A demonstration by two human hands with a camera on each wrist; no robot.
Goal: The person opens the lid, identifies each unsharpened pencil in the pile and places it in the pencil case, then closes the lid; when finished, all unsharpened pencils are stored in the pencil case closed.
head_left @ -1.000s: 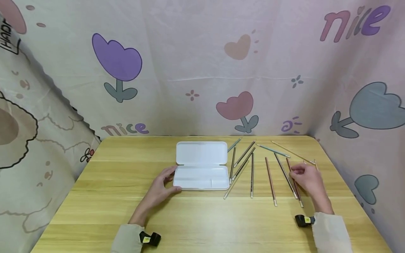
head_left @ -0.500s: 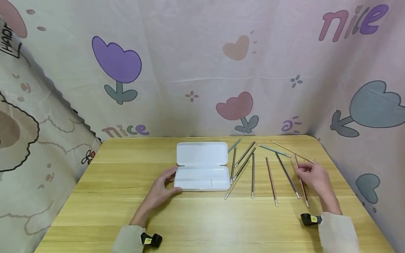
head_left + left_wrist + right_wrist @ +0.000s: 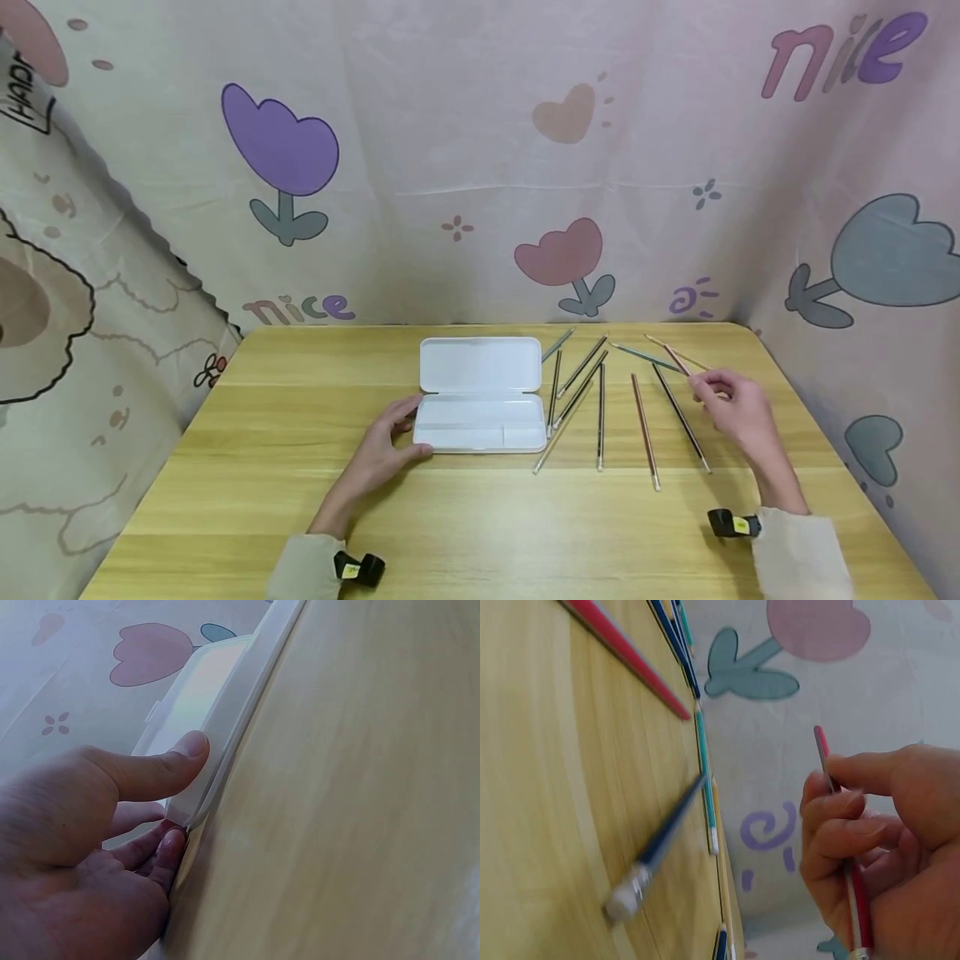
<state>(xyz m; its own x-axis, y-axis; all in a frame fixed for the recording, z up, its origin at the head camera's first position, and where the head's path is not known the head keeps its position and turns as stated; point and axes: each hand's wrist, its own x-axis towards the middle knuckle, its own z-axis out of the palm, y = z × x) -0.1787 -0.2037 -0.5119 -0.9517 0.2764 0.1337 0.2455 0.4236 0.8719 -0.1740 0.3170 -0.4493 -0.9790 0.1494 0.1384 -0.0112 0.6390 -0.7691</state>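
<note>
A white pencil case (image 3: 459, 437) lies on the table with its lid (image 3: 480, 364) folded back; no pencils lie in its tray. My left hand (image 3: 378, 446) holds the case's left end, thumb at the front corner and fingers along the side, as the left wrist view (image 3: 97, 840) also shows. My right hand (image 3: 738, 412) grips a red pencil (image 3: 677, 360) off the table, its tip pointing away. In the right wrist view, that red pencil (image 3: 861, 907) runs through the curled fingers, its lower end near the palm.
Between the case and my right hand lie another red pencil (image 3: 645, 429), a dark pencil (image 3: 681, 417), a blue pencil (image 3: 645, 357) and several black ones (image 3: 601, 417). A yellow pencil (image 3: 697, 363) lies partly behind my right hand. A patterned cloth (image 3: 420, 167) hangs behind the table.
My right hand has lifted the red pencil from beside the dark one, first shifting it right, then raising and tilting it. The left hand stays at the case.
</note>
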